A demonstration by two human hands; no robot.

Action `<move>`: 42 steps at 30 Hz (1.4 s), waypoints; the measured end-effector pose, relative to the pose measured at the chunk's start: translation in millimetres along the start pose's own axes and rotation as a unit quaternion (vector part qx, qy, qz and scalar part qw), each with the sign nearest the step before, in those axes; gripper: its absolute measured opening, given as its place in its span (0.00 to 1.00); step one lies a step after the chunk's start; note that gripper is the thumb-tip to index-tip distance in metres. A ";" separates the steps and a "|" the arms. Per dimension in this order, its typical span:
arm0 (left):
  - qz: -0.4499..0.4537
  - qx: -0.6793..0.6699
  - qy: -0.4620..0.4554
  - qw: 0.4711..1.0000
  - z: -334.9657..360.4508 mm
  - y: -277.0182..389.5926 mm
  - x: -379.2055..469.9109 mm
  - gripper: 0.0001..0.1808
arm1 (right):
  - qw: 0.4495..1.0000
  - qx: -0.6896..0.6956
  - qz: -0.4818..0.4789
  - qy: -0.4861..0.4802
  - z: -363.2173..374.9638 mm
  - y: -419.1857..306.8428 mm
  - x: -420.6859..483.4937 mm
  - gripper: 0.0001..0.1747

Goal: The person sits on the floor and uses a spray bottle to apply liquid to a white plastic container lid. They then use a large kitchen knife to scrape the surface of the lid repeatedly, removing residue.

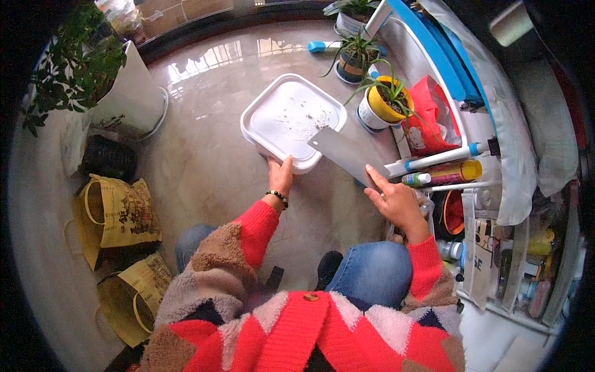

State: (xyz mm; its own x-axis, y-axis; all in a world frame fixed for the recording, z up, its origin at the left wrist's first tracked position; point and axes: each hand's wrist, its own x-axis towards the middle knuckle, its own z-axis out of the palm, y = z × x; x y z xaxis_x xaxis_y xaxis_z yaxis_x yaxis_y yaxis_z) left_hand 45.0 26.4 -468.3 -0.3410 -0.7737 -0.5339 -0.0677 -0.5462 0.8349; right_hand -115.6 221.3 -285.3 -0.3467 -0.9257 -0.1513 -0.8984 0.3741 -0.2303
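Observation:
My left hand [280,176] grips the near side of a white square plastic tub or tray [261,118] with a rounded rim; the fingers go out of sight beneath it. White and grey crumbs [304,114] lie scattered over its flat surface, mostly toward the right. In my right hand [395,200] is a wide cleaver blade [346,156], the index finger stretched along it; the handle is hidden by my palm. A hole shows near the blade's far corner, which is over the tub's right edge. Whether the blade touches the rim, I cannot tell.
Potted plants [391,100] and a white-and-blue rack [432,158] with a red bag [420,116] line the right. A large white planter [132,93] and yellow paper bags [123,211] stand left. Glossy floor [200,144] surrounds the tub. My knee [376,269] is below my right hand.

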 end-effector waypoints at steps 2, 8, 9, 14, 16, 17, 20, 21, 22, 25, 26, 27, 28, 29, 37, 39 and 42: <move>0.038 0.039 0.003 0.999 -2.5 -2.4 5.8 0.38 | 0.998 -0.050 0.002 -0.024 0.0 -2.5 -4.5 0.30; 0.103 -0.006 0.024 0.994 -2.8 -13.8 18.6 0.44 | 0.994 -0.091 -0.037 -0.041 5.7 -9.1 -10.6 0.28; 0.113 0.015 0.029 0.993 -2.8 -15.6 21.2 0.46 | 0.994 -0.099 -0.030 -0.048 6.3 -10.2 -7.9 0.28; 0.132 0.041 0.035 0.990 -3.8 -29.2 29.9 0.47 | 0.990 -0.123 -0.023 -0.067 6.0 -16.1 17.1 0.28; 0.151 0.045 0.049 0.986 -3.0 -33.8 33.1 0.42 | 0.989 -0.122 -0.078 -0.007 4.3 -18.2 25.3 0.28; 0.137 0.046 0.049 0.988 -2.5 -35.8 34.2 0.41 | 0.990 -0.103 -0.095 0.008 3.6 -19.5 29.5 0.28; 0.170 0.003 0.041 0.985 -3.0 -40.0 36.4 0.40 | 0.981 -0.166 -0.048 -0.085 -3.6 -21.7 26.5 0.28; 0.166 0.019 0.039 0.985 -3.8 -40.5 37.2 0.40 | 0.984 -0.147 -0.055 -0.085 -5.6 -23.0 25.4 0.28; 0.155 0.036 0.034 0.987 -5.0 -41.1 37.3 0.41 | 0.983 -0.144 -0.048 -0.099 -6.4 -24.8 26.0 0.28; 0.167 0.010 0.032 0.985 -4.2 -41.1 37.6 0.42 | 0.987 -0.129 -0.065 -0.067 -7.8 -30.1 32.3 0.29; 0.166 0.005 0.030 0.986 -5.0 -40.2 37.4 0.42 | 0.989 -0.101 -0.108 -0.016 -7.6 -31.8 35.9 0.29; 0.164 0.000 0.028 0.986 -4.6 -38.6 37.1 0.43 | 0.989 -0.102 -0.104 -0.016 -8.0 -32.9 38.6 0.28; 0.145 0.012 0.022 0.989 -6.6 -36.7 35.9 0.44 | 0.988 -0.126 -0.070 -0.058 -8.9 -33.6 38.8 0.28; 0.132 0.012 0.016 0.991 -7.5 -35.1 33.3 0.45 | 0.985 -0.141 -0.053 -0.084 -9.1 -34.3 40.0 0.28; 0.080 -0.020 -0.037 0.996 -12.3 -8.8 13.8 0.49 | 0.989 -0.106 -0.105 -0.010 -9.2 -35.1 35.2 0.28; 0.054 -0.021 -0.041 0.997 -13.6 -6.2 10.7 0.49 | 0.984 -0.145 -0.050 -0.089 -8.4 -35.6 35.1 0.28; 0.074 -0.048 -0.043 0.995 -12.2 -6.2 11.6 0.49 | 0.981 -0.154 -0.051 -0.105 -8.6 -36.3 33.7 0.28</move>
State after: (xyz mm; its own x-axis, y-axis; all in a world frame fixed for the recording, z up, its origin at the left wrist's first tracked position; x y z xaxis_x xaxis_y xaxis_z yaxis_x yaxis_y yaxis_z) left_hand 53.0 16.8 -481.4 -0.4196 -0.8198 -0.3898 0.0774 -0.4601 0.8845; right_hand -97.0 176.1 -273.7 -0.2157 -0.9135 -0.3449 -0.9758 0.2146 0.0419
